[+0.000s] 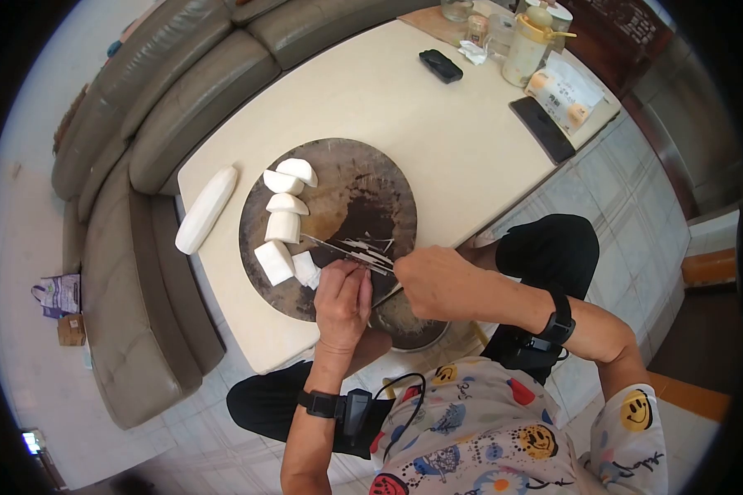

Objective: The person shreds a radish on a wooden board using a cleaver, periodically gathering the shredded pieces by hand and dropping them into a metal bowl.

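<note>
My right hand [433,282] is closed around the handle of a kitchen knife [338,250]; its blade reaches left across the round chopping board [388,177]. My left hand [343,295] is curled at the board's near edge, close against the blade, with its fingers pressed down on white radish that they mostly hide. Thin white radish strips [373,252] lie by the blade. Beside my left fingers are pale radish slices [306,270]. Several thick peeled radish chunks [283,228] form a curved row along the board's left side.
A whole peeled radish [208,210] lies on the table [437,140] left of the board. Toward the far right are a black phone [542,130], a tissue pack [563,95], a yellow-topped bottle [527,49] and a small black object [441,66]. A sofa [198,107] borders the table.
</note>
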A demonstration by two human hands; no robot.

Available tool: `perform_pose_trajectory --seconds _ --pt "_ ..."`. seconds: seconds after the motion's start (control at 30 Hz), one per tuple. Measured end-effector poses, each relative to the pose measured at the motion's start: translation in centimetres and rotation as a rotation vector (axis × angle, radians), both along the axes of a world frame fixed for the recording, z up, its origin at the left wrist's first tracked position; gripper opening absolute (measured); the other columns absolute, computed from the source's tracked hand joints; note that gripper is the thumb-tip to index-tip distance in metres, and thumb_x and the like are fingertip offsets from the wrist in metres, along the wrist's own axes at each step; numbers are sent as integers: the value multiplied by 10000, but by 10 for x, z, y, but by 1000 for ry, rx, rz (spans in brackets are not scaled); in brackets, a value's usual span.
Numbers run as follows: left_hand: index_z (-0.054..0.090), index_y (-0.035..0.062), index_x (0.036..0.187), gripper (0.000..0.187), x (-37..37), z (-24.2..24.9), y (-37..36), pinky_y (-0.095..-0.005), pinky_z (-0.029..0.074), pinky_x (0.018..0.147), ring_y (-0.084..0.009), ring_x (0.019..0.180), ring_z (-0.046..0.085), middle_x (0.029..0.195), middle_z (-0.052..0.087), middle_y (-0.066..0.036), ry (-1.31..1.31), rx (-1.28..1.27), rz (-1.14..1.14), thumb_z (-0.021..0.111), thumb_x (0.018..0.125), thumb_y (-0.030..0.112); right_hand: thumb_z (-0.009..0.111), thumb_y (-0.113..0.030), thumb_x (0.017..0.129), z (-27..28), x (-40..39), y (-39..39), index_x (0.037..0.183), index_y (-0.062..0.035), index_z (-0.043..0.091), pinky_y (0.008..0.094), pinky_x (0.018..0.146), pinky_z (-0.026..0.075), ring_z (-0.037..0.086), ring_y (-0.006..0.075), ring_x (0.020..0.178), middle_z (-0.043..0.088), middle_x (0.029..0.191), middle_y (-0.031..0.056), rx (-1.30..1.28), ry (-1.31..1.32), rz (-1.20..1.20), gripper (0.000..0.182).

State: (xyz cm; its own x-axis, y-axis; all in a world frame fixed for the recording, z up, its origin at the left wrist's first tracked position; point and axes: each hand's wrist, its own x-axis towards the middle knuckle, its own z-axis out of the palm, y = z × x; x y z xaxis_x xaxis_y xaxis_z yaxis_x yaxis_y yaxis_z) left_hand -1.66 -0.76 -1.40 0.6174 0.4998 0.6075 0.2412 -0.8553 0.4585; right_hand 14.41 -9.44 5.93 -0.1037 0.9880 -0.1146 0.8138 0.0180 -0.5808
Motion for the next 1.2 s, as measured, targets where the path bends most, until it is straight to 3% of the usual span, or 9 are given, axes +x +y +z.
perform_pose_trajectory --seconds 0.17,0.23,0.53,1.2 --pt "611 -13 804 150 0 1 -1 -343 484 699 -291 814 585 867 591 -123 21 -9 16 669 679 -70 585 -38 621 -5 -8 14 707 45 615 451 627 499 620 398 729 611 713 244 -2 25 -19 124" --pt "613 -5 818 179 0 -1 0 -349 485 702 -293 818 584 871 593 -121 -18 5 19 680 660 -58 556 -43 684 -12 -9 17 698 49 582 456 617 494 615 405 679 595 660 238 113 69 -78 97" --pt "607 11 812 200 -2 3 -5 -374 487 708 -295 812 586 847 595 -99 2 26 132 705 639 -13 552 -61 702 3 0 -1 707 42 558 453 591 489 616 402 658 597 653 237 46 -44 -34 103" --pt "625 -21 824 147 -16 12 0 -350 478 730 -294 846 580 880 594 -126 63 -85 12 667 685 -41 595 -36 616 -8 -19 6 694 52 581 458 587 494 612 405 639 593 648 245 121 23 -35 119"
